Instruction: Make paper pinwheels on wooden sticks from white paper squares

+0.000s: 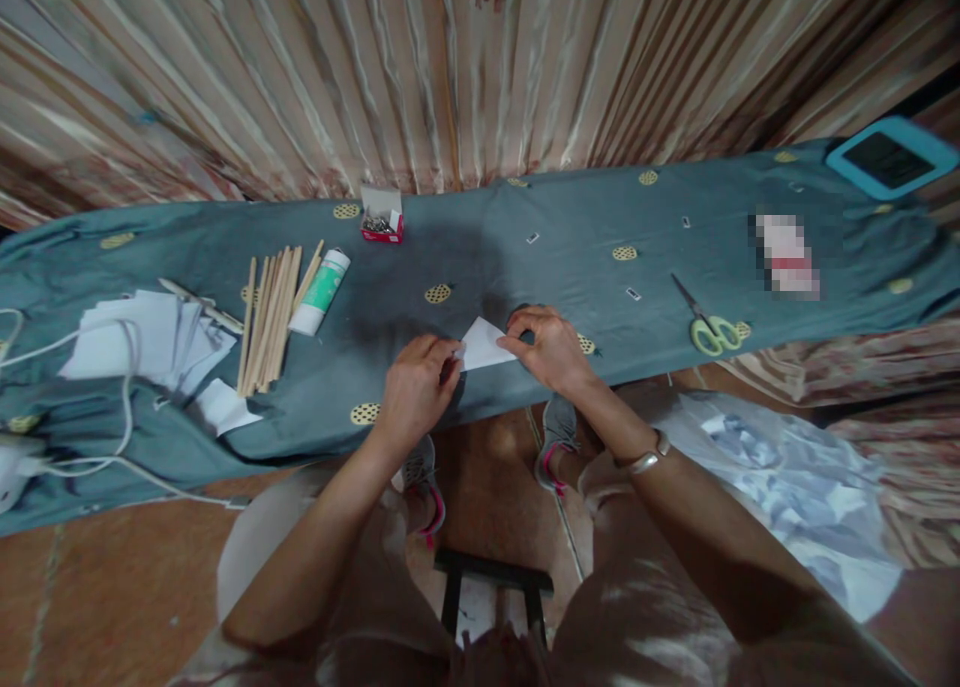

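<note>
The white sheet [482, 347], pointed on its far side, is at the near edge of the bench [480, 267], between the two hands; whether it touches the bench cloth is hard to tell. The left hand [420, 382] has its fingers nearly closed, pinching the sheet's left end. The right hand [551, 352] pinches the right corner between thumb and forefinger, which curve into a small loop. Left of the sheet lie a tube [320, 292], then sticks [270, 317], then papers [135, 339]. Beyond it to the left stands an open box [382, 232] of small metal pieces. Right of the sheet are scissors [703, 321] and, farther, a blue-framed tablet [892, 157]; nearer the person, below bench level, is a clear bag [795, 497].
</note>
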Demonstrator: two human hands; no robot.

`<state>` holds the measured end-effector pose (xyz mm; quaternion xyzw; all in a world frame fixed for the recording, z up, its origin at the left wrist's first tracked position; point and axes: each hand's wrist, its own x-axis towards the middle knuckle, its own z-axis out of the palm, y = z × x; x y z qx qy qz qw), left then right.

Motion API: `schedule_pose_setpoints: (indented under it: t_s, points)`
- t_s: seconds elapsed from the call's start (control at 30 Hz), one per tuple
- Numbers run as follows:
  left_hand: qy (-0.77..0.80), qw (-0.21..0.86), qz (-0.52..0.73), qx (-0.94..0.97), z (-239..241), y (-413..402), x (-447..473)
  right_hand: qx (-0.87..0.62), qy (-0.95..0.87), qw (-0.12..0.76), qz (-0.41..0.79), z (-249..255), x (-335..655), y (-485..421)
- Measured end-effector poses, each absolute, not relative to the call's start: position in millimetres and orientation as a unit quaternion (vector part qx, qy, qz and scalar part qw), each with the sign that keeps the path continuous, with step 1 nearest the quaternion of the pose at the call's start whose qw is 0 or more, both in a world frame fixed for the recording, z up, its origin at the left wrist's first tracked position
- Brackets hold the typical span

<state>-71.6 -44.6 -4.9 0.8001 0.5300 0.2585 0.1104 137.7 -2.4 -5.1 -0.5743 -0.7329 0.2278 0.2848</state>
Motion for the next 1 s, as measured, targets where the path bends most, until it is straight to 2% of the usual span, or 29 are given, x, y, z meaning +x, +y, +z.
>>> schedule_pose_setpoints:
  t_s: [0.1,0.27,0.47,1.0]
  points:
    - [0.494,0.071,0.256,0.828,-1.4,-51.5,-63.4,-0.572,-0.737,0.280,0.225,-5.7,137.5,-2.2]
    - [0.415,0.075,0.228,0.878,-12.3,-66.0,-44.1,-0.569,-0.743,0.279,0.216,-7.3,138.0,-1.5]
    - [0.421,0.055,0.183,0.887,-26.1,-77.3,-43.5,-0.569,-0.744,0.279,0.211,-8.2,138.4,-1.1]
    - [0.418,0.025,0.151,0.895,-21.2,-83.0,-62.5,-0.557,-0.748,0.323,0.159,-19.4,147.6,-30.0]
